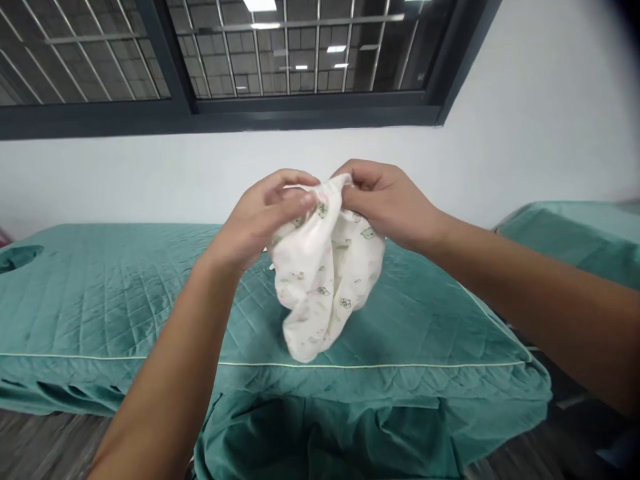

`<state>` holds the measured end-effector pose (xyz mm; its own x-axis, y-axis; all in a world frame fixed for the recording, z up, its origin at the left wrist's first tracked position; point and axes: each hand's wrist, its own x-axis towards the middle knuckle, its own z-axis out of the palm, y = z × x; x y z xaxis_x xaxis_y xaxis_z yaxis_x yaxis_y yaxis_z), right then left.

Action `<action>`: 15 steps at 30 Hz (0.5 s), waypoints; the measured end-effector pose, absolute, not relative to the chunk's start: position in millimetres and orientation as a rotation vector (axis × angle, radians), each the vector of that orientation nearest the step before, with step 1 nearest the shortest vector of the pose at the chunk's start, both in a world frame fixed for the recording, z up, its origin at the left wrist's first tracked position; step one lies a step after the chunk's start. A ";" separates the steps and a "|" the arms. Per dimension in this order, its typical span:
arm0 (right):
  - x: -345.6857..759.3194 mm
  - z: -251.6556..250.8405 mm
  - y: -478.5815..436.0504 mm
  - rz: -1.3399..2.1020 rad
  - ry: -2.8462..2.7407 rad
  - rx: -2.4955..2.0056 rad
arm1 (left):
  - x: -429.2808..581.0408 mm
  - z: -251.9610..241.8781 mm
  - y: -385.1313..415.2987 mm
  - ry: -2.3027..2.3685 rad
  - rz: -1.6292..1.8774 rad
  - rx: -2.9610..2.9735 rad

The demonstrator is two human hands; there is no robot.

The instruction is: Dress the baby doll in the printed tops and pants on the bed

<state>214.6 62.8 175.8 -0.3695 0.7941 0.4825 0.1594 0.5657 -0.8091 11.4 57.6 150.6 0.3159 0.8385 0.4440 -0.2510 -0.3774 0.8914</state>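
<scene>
A small white cloth garment [325, 287] with little printed animal figures hangs bunched in the air above the bed. My left hand [260, 217] pinches its upper edge from the left, fingers closed on the fabric. My right hand [387, 200] grips the same upper edge from the right, fingers also closed. The two hands nearly touch at the top of the cloth. The lower part of the garment dangles just above the green quilted bed cover [125, 300].
The green quilted bed has a round face hole [20, 257] at its far left and a skirt hanging to the wooden floor. A second green-covered bed [575, 233] stands at the right. Behind are a white wall and a dark-framed window [225, 60].
</scene>
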 end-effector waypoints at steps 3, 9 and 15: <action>205.7 179.7 62.3 0.795 -1.857 -0.774 | 13.2 154.4 51.9 0.682 1.211 1.664; 227.1 180.4 70.4 1.121 -2.158 -0.794 | 11.0 150.8 62.8 0.680 1.636 1.498; 226.3 163.3 69.0 1.176 -1.841 -0.782 | 26.0 132.3 65.6 0.665 1.460 1.477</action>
